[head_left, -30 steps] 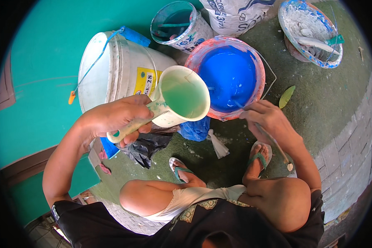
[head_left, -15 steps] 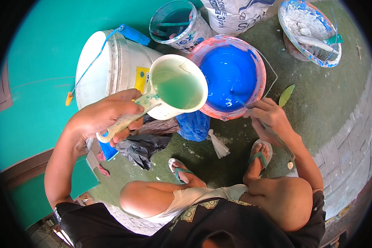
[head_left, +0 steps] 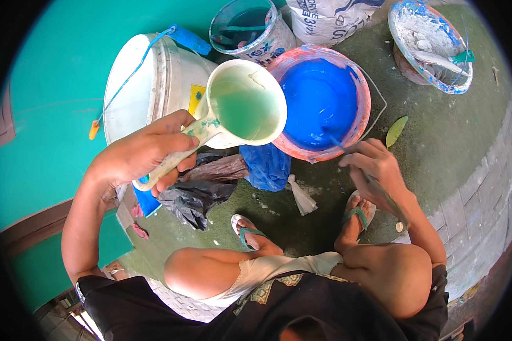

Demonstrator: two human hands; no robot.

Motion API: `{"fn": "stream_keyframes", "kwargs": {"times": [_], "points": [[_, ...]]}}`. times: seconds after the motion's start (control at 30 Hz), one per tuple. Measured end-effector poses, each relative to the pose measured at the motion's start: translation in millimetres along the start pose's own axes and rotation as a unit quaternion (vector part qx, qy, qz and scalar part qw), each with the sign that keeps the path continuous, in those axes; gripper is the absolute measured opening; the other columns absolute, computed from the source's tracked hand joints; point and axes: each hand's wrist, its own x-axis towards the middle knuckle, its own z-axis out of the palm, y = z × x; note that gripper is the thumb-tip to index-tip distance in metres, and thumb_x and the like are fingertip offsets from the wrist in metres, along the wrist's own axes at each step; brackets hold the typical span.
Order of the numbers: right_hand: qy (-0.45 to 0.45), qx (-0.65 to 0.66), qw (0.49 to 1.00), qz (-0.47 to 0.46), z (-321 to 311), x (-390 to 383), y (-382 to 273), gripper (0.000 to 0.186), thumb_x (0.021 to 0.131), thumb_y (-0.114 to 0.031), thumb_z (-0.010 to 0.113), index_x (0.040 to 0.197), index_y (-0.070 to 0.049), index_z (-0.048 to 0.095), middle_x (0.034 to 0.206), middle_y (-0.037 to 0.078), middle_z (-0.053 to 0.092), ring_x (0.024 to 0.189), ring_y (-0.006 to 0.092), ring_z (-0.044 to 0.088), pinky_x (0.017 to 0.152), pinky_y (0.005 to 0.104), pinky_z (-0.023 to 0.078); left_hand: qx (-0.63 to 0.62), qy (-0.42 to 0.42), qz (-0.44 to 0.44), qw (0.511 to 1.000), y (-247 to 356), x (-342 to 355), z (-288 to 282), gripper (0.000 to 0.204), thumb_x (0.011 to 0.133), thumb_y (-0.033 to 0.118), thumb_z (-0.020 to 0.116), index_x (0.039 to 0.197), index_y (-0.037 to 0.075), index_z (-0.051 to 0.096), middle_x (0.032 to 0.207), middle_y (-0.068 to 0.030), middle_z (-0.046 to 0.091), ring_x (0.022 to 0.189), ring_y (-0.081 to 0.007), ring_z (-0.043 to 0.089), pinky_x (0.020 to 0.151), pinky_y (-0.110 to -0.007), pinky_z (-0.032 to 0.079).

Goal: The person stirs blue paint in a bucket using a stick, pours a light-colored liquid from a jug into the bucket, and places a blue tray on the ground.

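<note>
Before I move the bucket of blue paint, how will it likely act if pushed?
The bucket is probably heavy, since it holds a broad pool of blue paint. That paint looks wet and fluid, so a sharp shove might slosh it. The thin wire handle, loose at the right, would likely swing.

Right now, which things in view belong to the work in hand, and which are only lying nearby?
In use:
white dipper, in the left hand
stick-like tool, in the right hand, its end in the blue liquid
reddish bucket holding that liquid

Seemingly just lying about:
green leaf
blue plastic bag
black plastic bag
</note>
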Motion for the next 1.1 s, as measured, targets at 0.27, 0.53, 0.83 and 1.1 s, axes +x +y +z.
{"fn": "stream_keyframes", "kwargs": {"times": [0.27, 0.53, 0.83, 1.1], "points": [[0.032, -0.09, 0.995, 0.013, -5, 30, 12, 0.029, 0.069, 0.008, 0.067, 0.095, -0.004, 0.07, 0.105, 0.015, 0.066, 0.095, 0.0362, 0.06, 0.085, 0.0416, 0.05, 0.051, -0.009, 0.011, 0.999, -2, 5, 8, 0.031, 0.101, 0.02, 0.05, 0.122, -0.001, 0.044, 0.078, -0.0055, 0.056, 0.047, -0.0131, 0.053, 0.043, -0.03, 0.045], [-0.011, 0.053, 0.998, -0.017, 6, 20, 6, 0.024, 0.072, 0.007, 0.068, 0.093, -0.002, 0.07, 0.099, 0.015, 0.067, 0.093, 0.0341, 0.062, 0.081, 0.0423, 0.052, 0.109, 0.004, 0.017, 0.994, 5, 10, 9, 0.029, 0.102, 0.019, 0.048, 0.121, -0.002, 0.042, 0.078, -0.0067, 0.056, 0.048, -0.014, 0.055, 0.042, -0.031, 0.044], [0.008, -0.066, 0.997, 0.025, -20, 7, 9, 0.026, 0.07, 0.011, 0.064, 0.09, -0.004, 0.07, 0.099, 0.012, 0.066, 0.087, 0.0317, 0.061, 0.075, 0.0406, 0.051, 0.168, 0.042, 0.025, 0.984, 12, 8, 18, 0.029, 0.102, 0.02, 0.048, 0.118, -0.003, 0.04, 0.078, -0.0086, 0.055, 0.051, -0.0176, 0.058, 0.044, -0.034, 0.046], [0.014, 0.011, 0.999, -0.043, 11, 27, 26, 0.035, 0.066, 0.013, 0.065, 0.097, -0.003, 0.068, 0.109, 0.015, 0.065, 0.094, 0.0353, 0.061, 0.082, 0.0409, 0.051, 0.191, 0.051, 0.035, 0.98, 18, 8, 25, 0.033, 0.101, 0.02, 0.048, 0.123, -0.003, 0.04, 0.076, -0.0098, 0.056, 0.051, -0.0185, 0.059, 0.044, -0.035, 0.047]]}}
